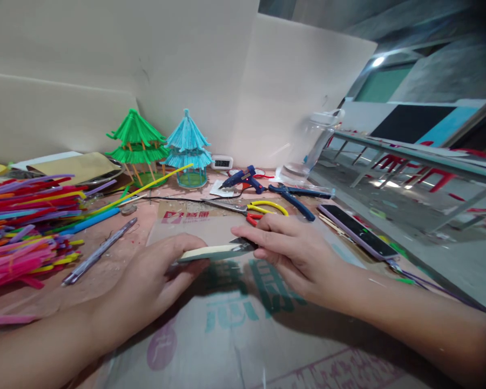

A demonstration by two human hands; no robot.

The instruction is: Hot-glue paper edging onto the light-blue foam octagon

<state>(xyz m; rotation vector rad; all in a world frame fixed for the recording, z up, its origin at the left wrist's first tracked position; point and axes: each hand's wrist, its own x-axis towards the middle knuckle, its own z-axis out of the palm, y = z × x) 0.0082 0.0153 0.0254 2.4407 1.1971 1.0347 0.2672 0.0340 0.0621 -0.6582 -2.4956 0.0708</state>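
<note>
Slab [216, 252], cream along its upper edge and grey-green on the face towards us, lies between the two hands above a cardboard sheet [186, 351]. Its long axis runs crosswise from left to right, the right end slightly higher. We see the left hand [157, 273] closed on the left end, thumb above and fingers beneath. The right hand [297, 251] pinches a small dark piece [248, 244] at the right end; whether this is a blade or a clip we cannot tell.

Below the hands we find large teal characters [230, 316] on the sheet, partly covered and not legible to us. Nearer us than the left hand is a round purple mark [162, 347]; beyond its fingertips is red lettering [185, 217], too blurred to read.

Beyond the right hand we note a clear jug [303, 146] with a white lid; its contents we cannot make out. Just past the right fingers are yellow-handled scissors [265, 208], with a blue glue gun [245, 178] farther off. Beyond the left hand stand green [135, 146] and blue [187, 146] pavilion models; to its left lie many-coloured fuzzy sticks [28, 227].
</note>
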